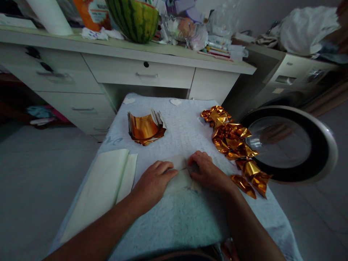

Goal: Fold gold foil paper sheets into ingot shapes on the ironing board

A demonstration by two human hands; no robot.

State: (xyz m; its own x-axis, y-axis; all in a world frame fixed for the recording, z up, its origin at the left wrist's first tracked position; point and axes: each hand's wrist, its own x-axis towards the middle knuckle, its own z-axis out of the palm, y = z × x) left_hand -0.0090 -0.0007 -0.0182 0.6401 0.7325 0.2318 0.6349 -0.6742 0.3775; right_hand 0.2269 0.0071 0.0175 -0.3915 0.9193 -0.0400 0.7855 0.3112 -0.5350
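A small pale sheet of paper [176, 183] lies flat on the cloth-covered table in front of me, with a crease or edge line across it. My left hand [154, 179] has its thumb and forefinger closed at the sheet's left side. At its right side my right hand [205, 169] is curled, fingers bent over the paper's edge. To the left rests a stack of larger pale paper sheets [100, 185]. Beyond my hands stands a curved stack of gold foil sheets [144, 127]. Folded gold foil pieces [231, 139] form a heap along the table's right side.
The table's blue-white cloth [185, 119] reaches toward a white desk with drawers [144, 72]. On the desk sit a cut watermelon [133, 21], an orange package [94, 14] and plastic bags. At right, a washing machine's round door [288, 143] hangs open beside the table.
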